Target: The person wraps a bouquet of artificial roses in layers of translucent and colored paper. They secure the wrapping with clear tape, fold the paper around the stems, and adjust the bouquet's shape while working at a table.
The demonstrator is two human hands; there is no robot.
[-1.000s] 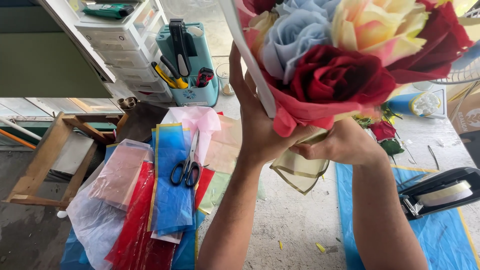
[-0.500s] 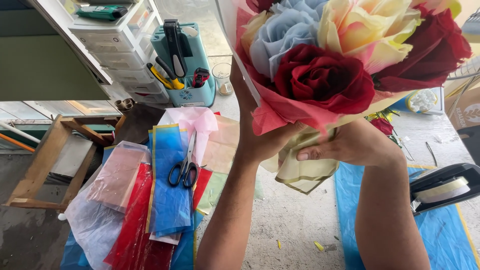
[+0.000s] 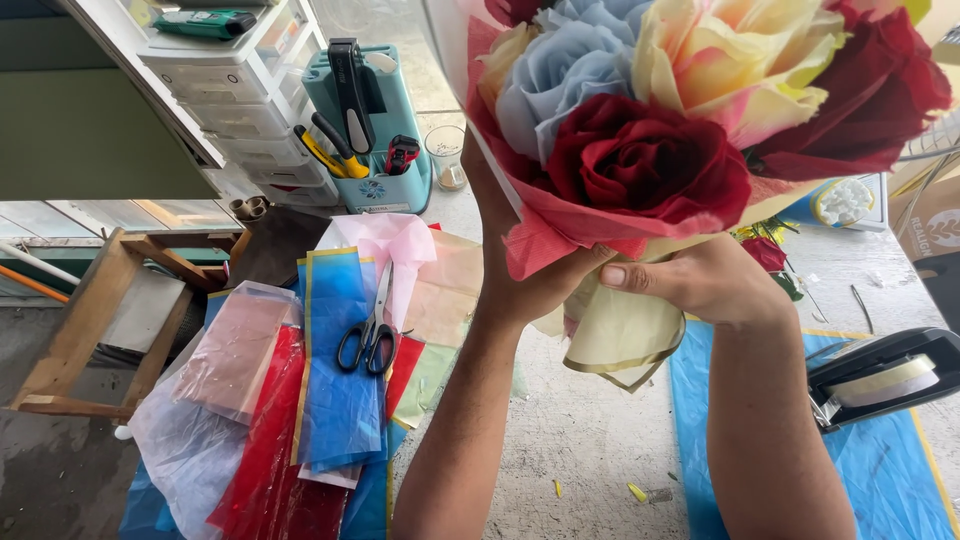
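Bouquet point(image 3: 680, 130): being held up close to the camera, filling the 12 to 2 o'clock part of the view; red, pale blue and cream-pink fabric roses, wrapped in red tissue and a cream sheet with gold edging point(image 3: 620, 340).
Left hand point(image 3: 520, 260): cupping the bundle from the 9 o'clock side, palm and fingers pressing against the red wrap, thumb lying along the underside.
Right hand point(image 3: 700, 285): closing around the neck of the wrap from the 3 o'clock side, thumb pointing towards 9 o'clock and pinching the gathered paper.
Handling: probably feeling light and top-heavy; blooms soft and easily crushed, tissue crinkling and likely tearing under a hard squeeze.
Best hold: likely gripping at the narrow gathered neck below the blooms, not at the petals.
Scissors point(image 3: 370, 335): lying on blue and red cellophane sheets point(image 3: 330, 390) at 8 o'clock.
Tool caddy point(image 3: 385, 150): standing at 11 o'clock.
Tape dispenser point(image 3: 880, 380): sitting at 4 o'clock on the bench.
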